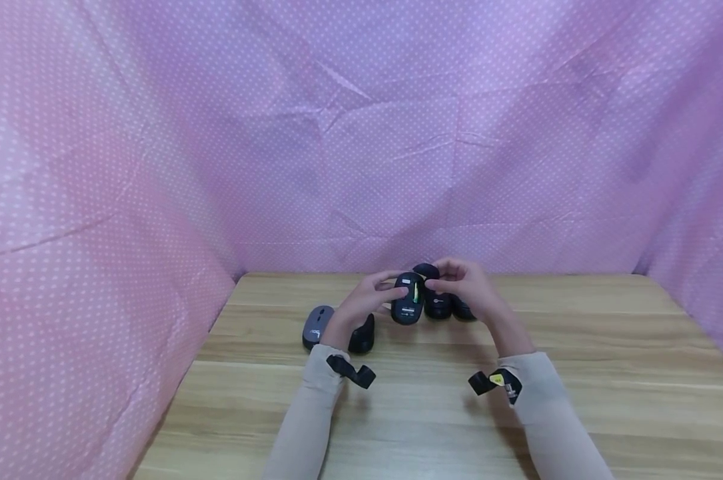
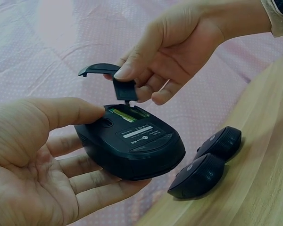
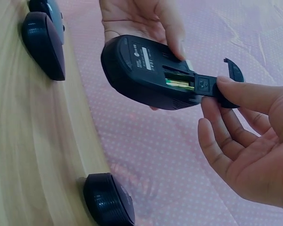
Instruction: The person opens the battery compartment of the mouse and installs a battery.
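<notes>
My left hand [image 1: 366, 299] holds a black computer mouse [image 2: 137, 141] with its underside turned up, the thumb pressing near the sensor and the fingers beneath. In the mouse's uncovered compartment lies a battery [image 3: 179, 84] with a green and gold wrapper. My right hand [image 1: 468, 285] pinches the black battery cover [image 2: 125, 89] between thumb and fingers. The cover's curved end points away from the mouse; its flat tongue lies right at the compartment's end. A pale label shows on the mouse's underside.
Left of the held mouse, a grey mouse [image 1: 316, 324] and a black mouse [image 1: 362, 338] sit on the wooden table [image 1: 421, 413]. Two more black mice stand at the right, one [image 1: 438, 308] beside the other [image 1: 463, 311]. Pink dotted cloth [image 1: 361, 167] hangs behind and at both sides.
</notes>
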### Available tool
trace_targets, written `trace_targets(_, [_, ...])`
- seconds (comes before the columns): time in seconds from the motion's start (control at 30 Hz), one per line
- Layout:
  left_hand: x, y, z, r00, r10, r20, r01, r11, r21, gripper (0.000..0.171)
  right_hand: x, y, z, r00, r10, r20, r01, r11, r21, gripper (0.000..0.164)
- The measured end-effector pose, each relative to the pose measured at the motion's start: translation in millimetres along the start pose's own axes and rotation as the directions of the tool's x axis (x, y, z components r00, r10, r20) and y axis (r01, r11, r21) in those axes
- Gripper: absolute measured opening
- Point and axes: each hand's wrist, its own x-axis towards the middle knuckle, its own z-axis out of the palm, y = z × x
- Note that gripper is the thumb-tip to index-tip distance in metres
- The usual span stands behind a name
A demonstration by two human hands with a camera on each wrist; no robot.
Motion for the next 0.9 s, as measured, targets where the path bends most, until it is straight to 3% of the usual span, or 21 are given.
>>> trace_targets(0.53, [-1.6, 1.0, 1.1, 0.999, 0.016, 0.036, -0.017, 1.000, 0.021, 0.051, 1.6, 3.0, 8.9, 0.997, -0.056, -0.052, 0.051, 0.993, -0.106, 0.034])
trace_targets(0.9, [-0.6, 0.5, 1.6, 0.999, 0.045, 0.026, -0.046, 0.999, 0.011, 0.054, 1.7, 6.2, 13.8, 0.997, -0.080, 0.010, 0.081, 0.987, -0.142, 0.041])
